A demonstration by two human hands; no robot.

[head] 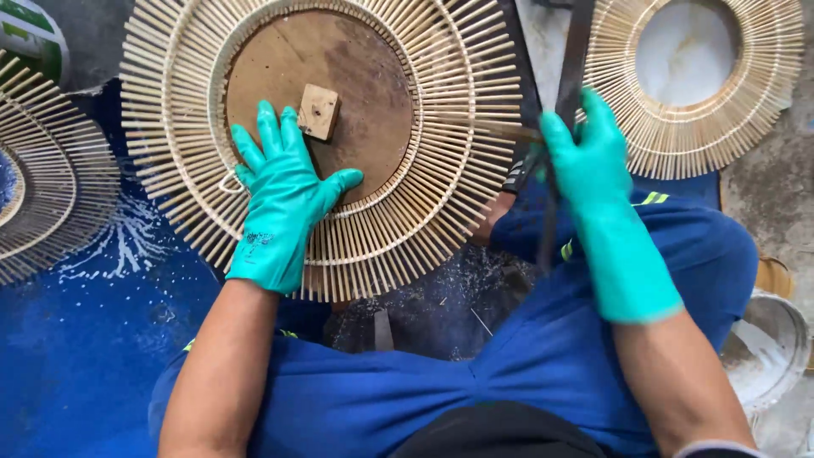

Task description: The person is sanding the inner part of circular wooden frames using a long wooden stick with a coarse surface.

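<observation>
A: Sunburst frame [407, 212], centre frame, on lap. Left hand [284, 191] open, flat on it. Right hand [585, 161] gripping dark tool [564, 93].
B: Probably light; thin sticks fragile. Hold by wooden disc [373, 85].

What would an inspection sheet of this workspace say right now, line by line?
Surface: blue sheet, wet with white splashes.
Job's things: round bamboo-stick frame around a wooden disc; small wooden block on it.
Clutter: two more stick frames; white bucket.
Hands: left hand flat on disc and frame; right hand gripping a dark strip at the frame's edge.
Cables: nothing seen.
Surroundings: grey concrete floor.
</observation>
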